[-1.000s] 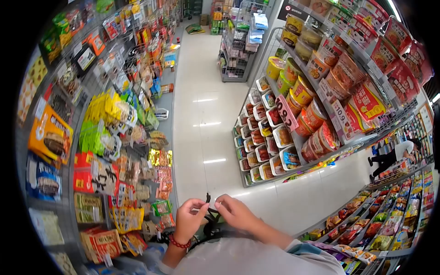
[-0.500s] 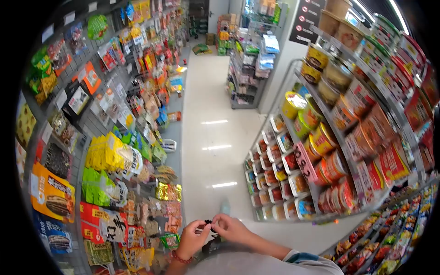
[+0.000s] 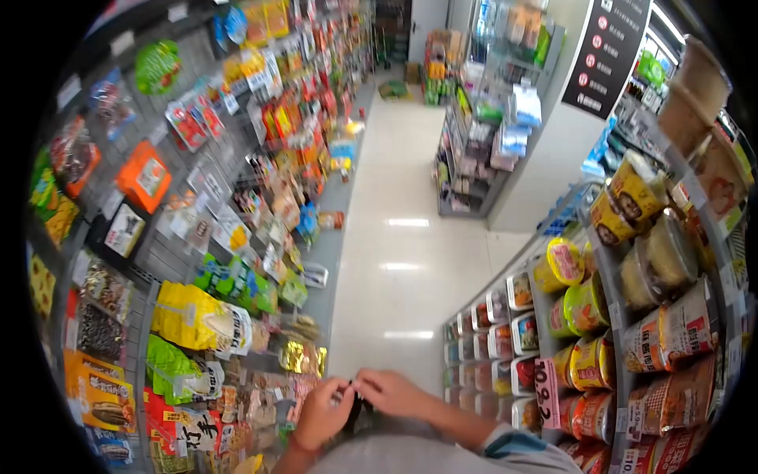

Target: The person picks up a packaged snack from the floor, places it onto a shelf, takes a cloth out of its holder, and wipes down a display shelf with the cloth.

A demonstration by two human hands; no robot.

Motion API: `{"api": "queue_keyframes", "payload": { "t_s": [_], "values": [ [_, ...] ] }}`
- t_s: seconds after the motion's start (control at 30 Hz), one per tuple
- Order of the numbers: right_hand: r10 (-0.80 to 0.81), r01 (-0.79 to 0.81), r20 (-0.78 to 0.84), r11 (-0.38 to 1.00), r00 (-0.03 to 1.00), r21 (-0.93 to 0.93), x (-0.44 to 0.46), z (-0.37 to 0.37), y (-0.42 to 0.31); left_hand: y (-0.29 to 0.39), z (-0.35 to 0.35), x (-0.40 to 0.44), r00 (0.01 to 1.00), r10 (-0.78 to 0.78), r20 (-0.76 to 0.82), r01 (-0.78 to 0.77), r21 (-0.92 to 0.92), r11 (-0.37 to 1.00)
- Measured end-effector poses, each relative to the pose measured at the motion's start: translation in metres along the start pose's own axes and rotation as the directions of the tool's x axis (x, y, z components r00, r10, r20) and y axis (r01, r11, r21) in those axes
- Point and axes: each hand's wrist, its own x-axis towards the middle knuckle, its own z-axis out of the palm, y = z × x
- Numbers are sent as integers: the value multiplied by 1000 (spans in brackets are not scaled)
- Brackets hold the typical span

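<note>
At the bottom centre, my left hand [image 3: 322,412] and my right hand [image 3: 388,393] meet in front of my body. Thumb and forefinger of each are pinched together around a small black item [image 3: 352,385] between the fingertips. Most of it is hidden by the fingers, and a darker part hangs below, too blurred to make out. Both hands are well above the pale floor, touching no shelf goods.
Hanging snack packets [image 3: 189,316] fill the left wall above a grey ledge [image 3: 335,276]. On the right, a rack holds instant noodle tubs [image 3: 591,362] and white trays. A smaller shelf [image 3: 474,150] stands farther along the aisle [image 3: 407,268], beside a pillar [image 3: 545,174].
The view has moved forward and turned, so the noodle rack appears closer and farther right. My hands stay pinched together; the black strip that stuck up between them is now mostly hidden.
</note>
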Motion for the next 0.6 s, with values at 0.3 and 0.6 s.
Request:
{"api": "queue_keyframes", "payload": {
  "t_s": [0.3,0.6],
  "values": [
    [194,-164,-243,977,951,137,95,-83,28,-18,26,176,997,1,83,21,-270,963],
    [302,-188,-383,933,873,307,243,-151,43,-41,-13,362,939,107,327,22,-368,930]
  ]
}}
